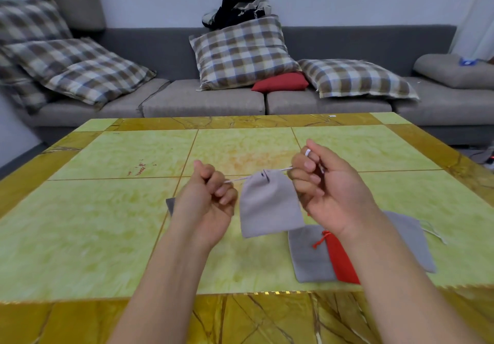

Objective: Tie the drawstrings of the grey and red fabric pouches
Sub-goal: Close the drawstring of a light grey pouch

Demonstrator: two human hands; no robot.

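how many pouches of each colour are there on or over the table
grey pouches: 4, namely the held one, one beside the red, one under the right forearm, a corner behind the left hand
red pouches: 1
total: 5

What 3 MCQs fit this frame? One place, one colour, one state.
1. Where is the held grey pouch?
A. flat on the table
B. hanging between the hands
C. on the sofa

2. What colour is the pouch by the right forearm?
A. blue
B. red
C. green

3. What is the left hand doing?
A. gripping the cord
B. lying flat
C. pointing

B: it hangs from the cord, above the table.
B: red cloth, red cord.
A: fingers curl round the cord; the right hand grips its other end.
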